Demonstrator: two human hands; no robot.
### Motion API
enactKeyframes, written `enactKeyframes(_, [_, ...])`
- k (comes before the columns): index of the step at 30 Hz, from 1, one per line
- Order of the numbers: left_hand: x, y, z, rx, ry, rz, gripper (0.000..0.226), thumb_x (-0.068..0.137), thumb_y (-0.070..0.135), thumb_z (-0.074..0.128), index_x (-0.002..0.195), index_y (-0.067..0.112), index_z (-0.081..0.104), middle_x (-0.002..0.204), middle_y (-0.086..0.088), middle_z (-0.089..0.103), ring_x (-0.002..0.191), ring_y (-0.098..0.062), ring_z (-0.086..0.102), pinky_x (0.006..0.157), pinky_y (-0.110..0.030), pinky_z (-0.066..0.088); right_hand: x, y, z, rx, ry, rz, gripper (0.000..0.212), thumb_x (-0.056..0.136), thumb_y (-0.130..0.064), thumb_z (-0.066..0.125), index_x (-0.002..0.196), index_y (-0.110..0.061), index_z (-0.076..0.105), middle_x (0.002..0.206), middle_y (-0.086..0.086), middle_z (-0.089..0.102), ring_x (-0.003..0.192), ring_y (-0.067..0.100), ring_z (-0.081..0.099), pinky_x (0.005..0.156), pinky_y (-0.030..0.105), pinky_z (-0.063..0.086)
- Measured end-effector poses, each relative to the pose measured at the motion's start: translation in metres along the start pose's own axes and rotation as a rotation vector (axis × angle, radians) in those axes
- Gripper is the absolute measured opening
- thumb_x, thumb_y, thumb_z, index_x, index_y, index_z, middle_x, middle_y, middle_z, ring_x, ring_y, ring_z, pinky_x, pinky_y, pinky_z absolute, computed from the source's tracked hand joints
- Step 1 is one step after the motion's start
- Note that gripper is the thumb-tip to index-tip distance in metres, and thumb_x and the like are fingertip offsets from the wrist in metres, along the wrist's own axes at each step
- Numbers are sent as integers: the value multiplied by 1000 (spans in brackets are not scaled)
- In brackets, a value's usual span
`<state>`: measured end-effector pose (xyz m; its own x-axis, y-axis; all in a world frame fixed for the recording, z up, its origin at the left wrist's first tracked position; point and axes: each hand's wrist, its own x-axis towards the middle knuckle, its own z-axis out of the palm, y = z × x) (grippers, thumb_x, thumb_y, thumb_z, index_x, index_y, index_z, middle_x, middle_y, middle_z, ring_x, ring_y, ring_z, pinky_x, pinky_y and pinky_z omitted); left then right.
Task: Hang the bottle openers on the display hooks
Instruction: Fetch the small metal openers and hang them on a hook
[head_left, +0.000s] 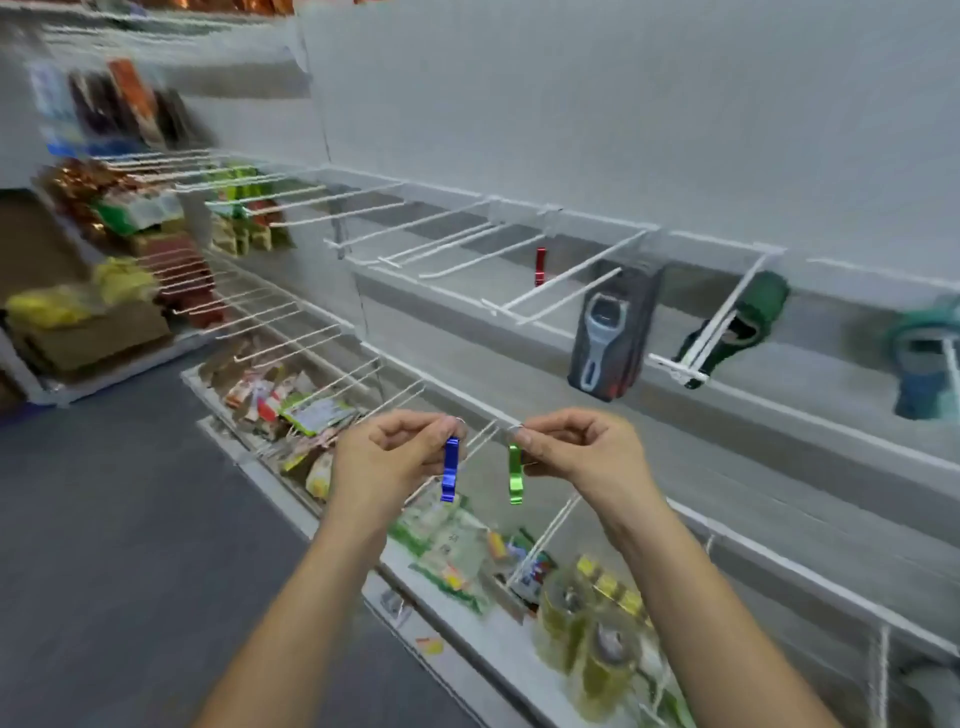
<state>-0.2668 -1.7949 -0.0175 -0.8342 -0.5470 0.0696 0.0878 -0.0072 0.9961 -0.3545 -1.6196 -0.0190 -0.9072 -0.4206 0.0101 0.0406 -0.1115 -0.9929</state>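
My left hand (397, 449) pinches the ring of a blue bottle opener (450, 470), which hangs straight down from my fingers. My right hand (576, 447) pinches the ring of a green bottle opener (515, 475), also hanging. Both are held side by side in front of the lower white display hooks (483, 439). A red bottle opener (541, 266) hangs on an upper white hook (467, 260) near the back wall.
Packaged grey openers (613, 332) and green items (737, 332) hang on hooks to the right. Snack packets (291, 405) and jars (587, 618) fill the low shelf. More goods hang at the left; dark floor lies below left.
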Motion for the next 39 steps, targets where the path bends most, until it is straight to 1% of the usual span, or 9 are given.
enactKeyframes(3, [31, -9, 17, -24, -140, 0, 12, 87, 6, 71, 96, -2, 74, 87, -16, 77, 75, -25, 75, 72, -34, 62, 2, 4, -13, 3, 160, 45, 8, 77, -2, 80, 82, -3, 74, 80, 15, 77, 70, 21, 71, 69, 32, 62])
enactKeyframes(5, [49, -15, 25, -52, -227, -11, 12, 86, 7, 72, 95, -2, 74, 87, -15, 77, 78, -28, 75, 74, -35, 63, 1, 6, -16, -5, 252, 60, 11, 75, -4, 82, 82, -4, 74, 87, 20, 77, 78, 26, 72, 77, 39, 62])
enactKeyframes(8, [75, -21, 28, -87, -347, -36, 10, 85, 8, 73, 92, 1, 74, 86, -13, 78, 81, -28, 75, 70, -32, 63, -1, 8, -8, -29, 380, 35, 14, 67, -15, 86, 76, -10, 76, 86, 17, 77, 79, 25, 72, 81, 42, 61])
enactKeyframes(12, [105, -21, 9, -116, -481, -71, 7, 86, 6, 72, 91, 3, 75, 87, -13, 78, 82, -27, 75, 69, -30, 63, 2, 11, 23, -35, 510, 6, 9, 75, -9, 83, 80, -8, 76, 81, 13, 77, 74, 21, 72, 75, 36, 62])
enactKeyframes(15, [123, -16, -10, -103, -562, -69, 10, 85, 7, 72, 93, 2, 75, 88, -12, 78, 82, -25, 75, 71, -30, 62, 6, 11, 52, -73, 551, 35, 16, 77, -10, 83, 88, -3, 75, 86, 16, 77, 80, 27, 73, 79, 38, 62])
enactKeyframes(19, [132, -13, -30, -126, -618, -97, 12, 85, 7, 72, 95, 0, 75, 88, -14, 78, 82, -28, 75, 72, -31, 62, 14, 7, 78, -33, 587, -8, 20, 76, -5, 82, 91, 5, 72, 86, 20, 76, 76, 27, 72, 76, 36, 62])
enactKeyframes(27, [132, -3, -69, -132, -561, -68, 12, 85, 9, 73, 94, 2, 75, 88, -14, 77, 81, -26, 75, 74, -33, 62, 25, 5, 113, -36, 500, -39, 13, 76, -6, 81, 87, -1, 74, 83, 19, 76, 76, 29, 72, 76, 37, 63])
enactKeyframes(33, [147, -3, -85, -151, -553, -47, 10, 87, 8, 71, 93, 2, 75, 87, -15, 77, 78, -27, 74, 74, -34, 62, 37, -12, 145, -73, 480, -129, 15, 79, -7, 80, 90, 1, 74, 82, 16, 76, 76, 26, 74, 78, 39, 63])
enactKeyframes(39, [173, -3, -91, -168, -645, -42, 12, 87, 6, 71, 95, -1, 75, 88, -18, 77, 76, -28, 74, 74, -39, 62, 67, -42, 164, -112, 573, -303, 6, 81, -7, 78, 82, -3, 74, 84, 17, 76, 75, 25, 73, 74, 36, 62])
